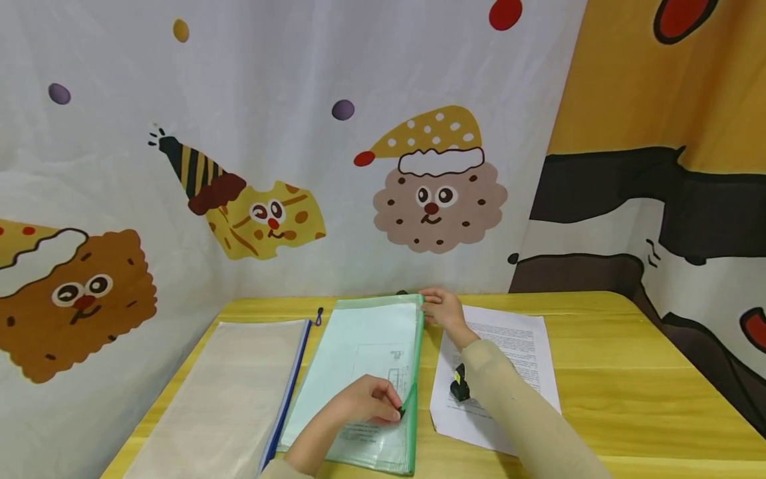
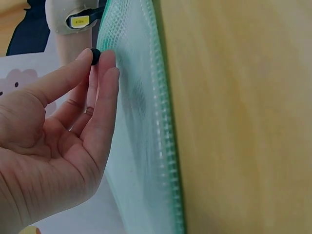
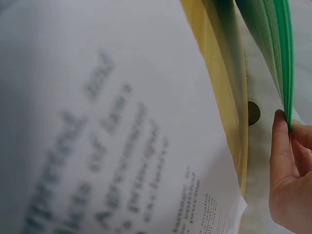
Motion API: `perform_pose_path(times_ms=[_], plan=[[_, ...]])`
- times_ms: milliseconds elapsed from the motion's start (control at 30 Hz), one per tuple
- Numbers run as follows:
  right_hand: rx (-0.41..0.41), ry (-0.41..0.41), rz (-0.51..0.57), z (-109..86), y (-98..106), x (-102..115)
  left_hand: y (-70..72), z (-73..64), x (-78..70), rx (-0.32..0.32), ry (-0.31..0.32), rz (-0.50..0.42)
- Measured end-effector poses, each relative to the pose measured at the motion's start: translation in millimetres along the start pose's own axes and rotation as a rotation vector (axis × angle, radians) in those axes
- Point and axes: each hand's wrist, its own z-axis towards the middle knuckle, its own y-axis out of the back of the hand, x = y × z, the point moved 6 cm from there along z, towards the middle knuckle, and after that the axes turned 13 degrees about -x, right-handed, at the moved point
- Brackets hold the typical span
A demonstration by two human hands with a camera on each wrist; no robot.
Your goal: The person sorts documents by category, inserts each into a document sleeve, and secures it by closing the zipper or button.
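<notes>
A translucent green mesh zip pouch (image 1: 414, 426) lies on the table with printed white paper (image 1: 341, 352) inside it. With thumb and fingertips, my left hand (image 1: 367, 401) pinches the black-tipped zipper pull (image 2: 96, 57) above the pouch's right side, its green cord drawn taut toward the zip. My right hand (image 1: 444, 311) pinches the pouch's far right corner, and the green zip edge (image 3: 286, 63) runs into its fingers in the right wrist view. Beneath the right forearm, printed sheets (image 1: 526, 352) rest on the table beside the pouch.
Left of the pouch lies a second, clear zip pouch (image 1: 233, 379) with a blue zip edge and a blue pull loop (image 1: 319, 317). A curtain (image 1: 287, 80) with cartoon prints hangs behind the wooden table (image 1: 628, 386). A black wrist camera (image 1: 459, 384) sits on the right sleeve.
</notes>
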Motion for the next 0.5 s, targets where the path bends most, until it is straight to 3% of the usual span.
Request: perform_pose_path(times_ms=[367,500], plan=[[-0.006,-0.014,0.005,0.0,2.7,2.6,-5.0,-13.7,4.3,0.021,0.061,-0.049],[-0.013,-0.02,0.006,0.6,2.8,2.2,-3.7,-18.3,4.5,0.025,0.044,-0.058]])
